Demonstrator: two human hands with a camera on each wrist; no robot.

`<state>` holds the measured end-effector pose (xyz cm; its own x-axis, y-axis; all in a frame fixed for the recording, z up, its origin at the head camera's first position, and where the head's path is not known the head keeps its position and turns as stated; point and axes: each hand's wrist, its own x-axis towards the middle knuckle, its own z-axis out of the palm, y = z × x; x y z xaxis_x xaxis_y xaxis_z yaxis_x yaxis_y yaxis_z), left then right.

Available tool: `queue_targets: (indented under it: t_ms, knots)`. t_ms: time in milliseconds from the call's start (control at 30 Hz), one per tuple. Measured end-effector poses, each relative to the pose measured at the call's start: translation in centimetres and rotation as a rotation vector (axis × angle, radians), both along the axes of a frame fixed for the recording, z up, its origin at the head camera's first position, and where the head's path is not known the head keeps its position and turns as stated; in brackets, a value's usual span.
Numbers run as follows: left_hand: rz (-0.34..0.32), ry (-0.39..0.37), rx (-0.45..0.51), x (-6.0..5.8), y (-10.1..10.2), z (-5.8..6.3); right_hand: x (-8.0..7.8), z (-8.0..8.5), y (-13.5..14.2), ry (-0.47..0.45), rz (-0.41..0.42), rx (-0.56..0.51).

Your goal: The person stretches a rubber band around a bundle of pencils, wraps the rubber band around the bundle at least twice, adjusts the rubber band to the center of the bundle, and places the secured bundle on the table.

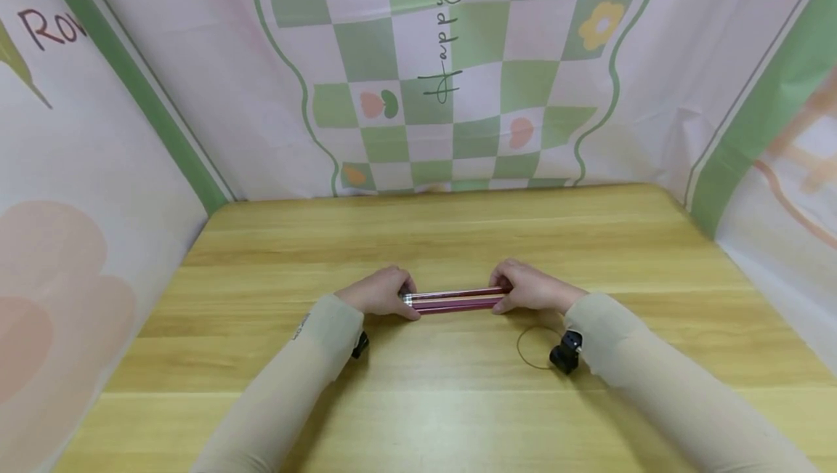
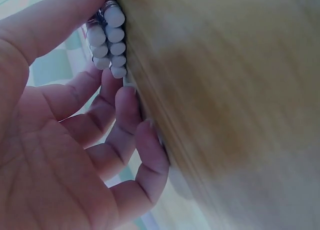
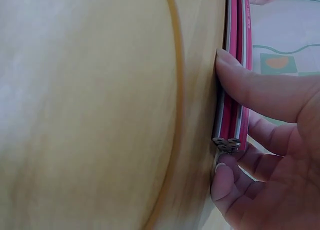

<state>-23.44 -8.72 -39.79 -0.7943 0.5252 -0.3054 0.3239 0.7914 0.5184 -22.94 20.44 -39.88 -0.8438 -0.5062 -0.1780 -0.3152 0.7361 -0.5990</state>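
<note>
Several red pencils (image 1: 458,303) lie side by side in a stacked bundle on the wooden table, running left to right. My left hand (image 1: 382,291) grips the bundle at its eraser end, thumb on the near side and fingers on the far side. In the left wrist view the white erasers (image 2: 116,34) form two rows. At the opposite end my right hand (image 1: 535,288) holds the pencils between thumb and fingers. The right wrist view shows their flat ends (image 3: 226,144) bunched together. A thin tan rubber band (image 1: 519,348) lies on the table near my right wrist.
The wooden table (image 1: 425,400) reaches back to a patterned cloth (image 1: 480,102) hanging behind it. More cloth hangs at the left and right sides. A small black camera (image 1: 565,352) sits under my right wrist, close to the rubber band.
</note>
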Motion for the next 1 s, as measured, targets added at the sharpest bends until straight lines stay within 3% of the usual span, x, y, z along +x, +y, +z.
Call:
queue_targets:
  t_ms: [233, 600, 1000]
  knots:
    - [-0.013, -0.001, -0.038, -0.01, 0.13, 0.02, -0.11, -0.02, 0.03, -0.009, 0.021, 0.026]
    - [-0.112, 0.019, -0.126, 0.29, 0.7, 0.12, 0.32, 0.25, 0.0, -0.026, 0.064, 0.082]
    - [-0.14, 0.024, -0.138, 0.48, 0.74, -0.09, 0.44, 0.23, 0.24, 0.012, 0.136, 0.114]
